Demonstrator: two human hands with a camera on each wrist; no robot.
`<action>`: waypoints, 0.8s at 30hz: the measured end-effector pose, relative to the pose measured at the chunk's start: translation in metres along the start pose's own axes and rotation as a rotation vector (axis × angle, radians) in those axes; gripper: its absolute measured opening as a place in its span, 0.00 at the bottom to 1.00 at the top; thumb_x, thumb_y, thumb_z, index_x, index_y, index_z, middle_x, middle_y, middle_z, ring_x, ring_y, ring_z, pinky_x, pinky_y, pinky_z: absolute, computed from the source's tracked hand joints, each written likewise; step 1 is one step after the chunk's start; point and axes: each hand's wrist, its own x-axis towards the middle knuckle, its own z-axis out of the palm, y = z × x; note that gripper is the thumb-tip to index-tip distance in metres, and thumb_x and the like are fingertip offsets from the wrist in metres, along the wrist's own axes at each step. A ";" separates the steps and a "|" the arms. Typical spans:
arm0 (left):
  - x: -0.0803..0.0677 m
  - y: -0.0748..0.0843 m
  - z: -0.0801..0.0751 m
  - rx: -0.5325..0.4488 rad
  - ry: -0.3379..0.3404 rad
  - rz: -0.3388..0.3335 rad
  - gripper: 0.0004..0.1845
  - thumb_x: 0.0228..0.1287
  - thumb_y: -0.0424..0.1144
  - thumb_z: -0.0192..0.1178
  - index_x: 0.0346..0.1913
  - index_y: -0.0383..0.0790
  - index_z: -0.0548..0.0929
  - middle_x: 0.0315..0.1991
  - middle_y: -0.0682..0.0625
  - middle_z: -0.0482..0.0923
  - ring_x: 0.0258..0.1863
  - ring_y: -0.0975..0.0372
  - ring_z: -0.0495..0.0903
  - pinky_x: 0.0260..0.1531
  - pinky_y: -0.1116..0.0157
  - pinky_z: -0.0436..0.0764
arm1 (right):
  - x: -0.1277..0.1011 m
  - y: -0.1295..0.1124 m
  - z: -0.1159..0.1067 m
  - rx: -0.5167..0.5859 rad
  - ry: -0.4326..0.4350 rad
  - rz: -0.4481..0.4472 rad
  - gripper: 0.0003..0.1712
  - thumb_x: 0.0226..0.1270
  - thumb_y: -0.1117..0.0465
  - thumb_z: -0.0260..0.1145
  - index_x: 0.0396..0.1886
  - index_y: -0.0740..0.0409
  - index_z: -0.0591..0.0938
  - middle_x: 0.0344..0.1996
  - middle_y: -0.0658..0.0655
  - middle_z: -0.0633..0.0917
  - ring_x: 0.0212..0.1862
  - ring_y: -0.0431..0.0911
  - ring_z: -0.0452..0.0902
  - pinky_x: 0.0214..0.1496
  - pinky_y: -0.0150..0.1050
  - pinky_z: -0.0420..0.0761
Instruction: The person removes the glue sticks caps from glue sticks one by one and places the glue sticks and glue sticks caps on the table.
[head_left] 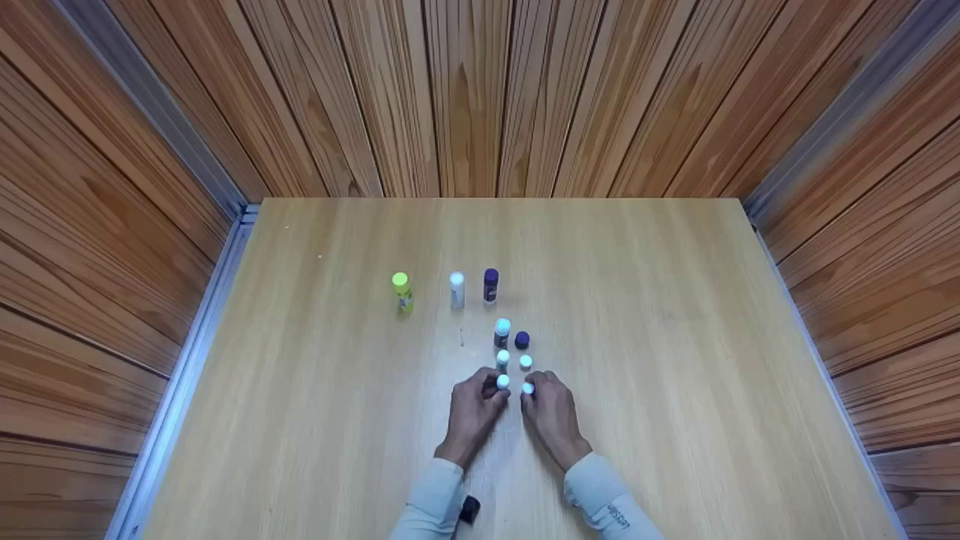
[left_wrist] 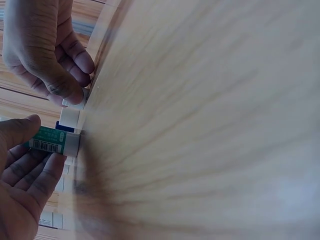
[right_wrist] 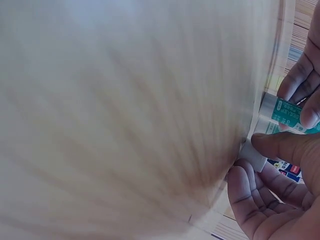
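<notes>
Near the table's near edge, the left hand [head_left: 474, 401] pinches a small white-capped glue stick with a green label [left_wrist: 54, 141] between thumb and fingers, standing it on the pale wooden table [head_left: 675, 337]. Just right of it, the right hand [head_left: 551, 409] pinches another white-capped stick [head_left: 528, 388]. Beyond them stand two rows of similar sticks, then a yellow-green stick [head_left: 402, 291] far left.
</notes>
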 end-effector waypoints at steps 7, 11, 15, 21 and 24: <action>0.000 0.000 0.000 0.012 -0.009 -0.023 0.11 0.55 0.26 0.67 0.41 0.38 0.81 0.41 0.46 0.85 0.42 0.59 0.85 0.40 0.70 0.82 | -0.001 -0.001 -0.001 0.002 0.006 -0.005 0.07 0.54 0.71 0.71 0.33 0.64 0.81 0.27 0.54 0.79 0.30 0.47 0.78 0.32 0.40 0.79; 0.000 0.000 0.000 0.015 -0.008 -0.026 0.11 0.55 0.26 0.67 0.41 0.39 0.81 0.40 0.47 0.85 0.42 0.59 0.85 0.40 0.70 0.82 | 0.000 -0.002 -0.002 0.008 -0.007 0.009 0.08 0.54 0.71 0.71 0.34 0.65 0.82 0.28 0.55 0.79 0.31 0.47 0.78 0.32 0.41 0.79; 0.001 -0.001 0.001 0.011 -0.007 -0.018 0.11 0.55 0.27 0.67 0.41 0.39 0.81 0.41 0.47 0.85 0.43 0.59 0.85 0.41 0.69 0.82 | 0.000 -0.002 -0.002 0.009 -0.016 0.016 0.08 0.54 0.71 0.71 0.35 0.65 0.82 0.28 0.55 0.79 0.32 0.48 0.79 0.33 0.41 0.80; 0.000 -0.002 0.001 0.028 -0.009 -0.020 0.11 0.57 0.28 0.67 0.42 0.41 0.82 0.43 0.49 0.85 0.45 0.60 0.84 0.43 0.67 0.82 | 0.002 -0.001 -0.001 -0.010 -0.019 0.013 0.08 0.54 0.71 0.71 0.33 0.64 0.81 0.27 0.55 0.78 0.30 0.47 0.77 0.32 0.40 0.79; -0.001 -0.002 0.002 0.033 -0.004 -0.013 0.11 0.57 0.28 0.67 0.42 0.41 0.82 0.42 0.49 0.85 0.44 0.60 0.84 0.43 0.67 0.82 | 0.002 -0.003 -0.001 -0.018 -0.022 0.016 0.07 0.53 0.71 0.71 0.32 0.64 0.81 0.26 0.54 0.78 0.29 0.46 0.77 0.31 0.40 0.78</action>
